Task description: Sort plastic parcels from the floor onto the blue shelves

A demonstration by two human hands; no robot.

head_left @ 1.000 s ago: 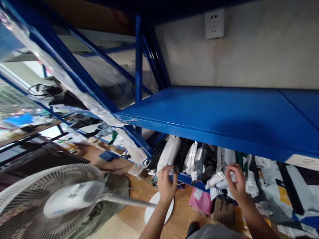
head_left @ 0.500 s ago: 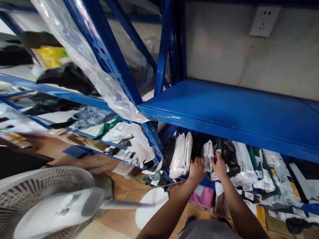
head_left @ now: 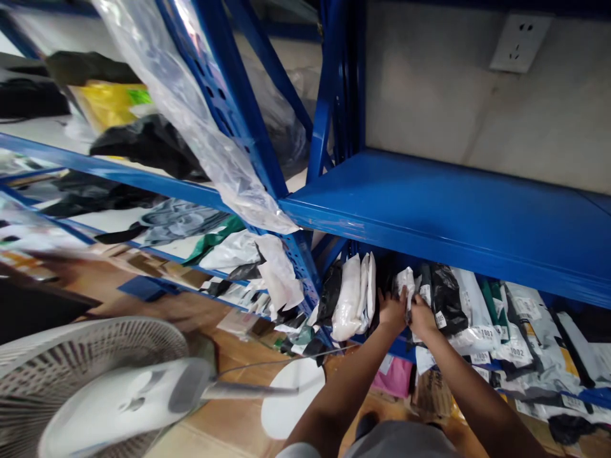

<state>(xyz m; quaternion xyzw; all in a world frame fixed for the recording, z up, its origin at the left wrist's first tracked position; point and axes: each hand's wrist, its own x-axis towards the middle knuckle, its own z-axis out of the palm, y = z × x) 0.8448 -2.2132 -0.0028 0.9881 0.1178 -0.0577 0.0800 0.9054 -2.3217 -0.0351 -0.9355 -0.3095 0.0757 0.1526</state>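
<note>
Reaching over the front edge of the low shelf (head_left: 400, 349), toward its left corner, with left hand (head_left: 392, 312) and right hand (head_left: 422, 317) closer together than half a second ago. Touching the small white bag (head_left: 405, 280) between them, in the row of bags (head_left: 348, 299). Cannot tell whether squeezing it.

A blue metal rack (head_left: 443, 216) stands before a grey wall (head_left: 429, 83) fitted with a white socket (head_left: 522, 42). A white pedestal fan (head_left: 128, 394) occupies the brown floor (head_left: 238, 413), which, partly blurred, appears tiled.
</note>
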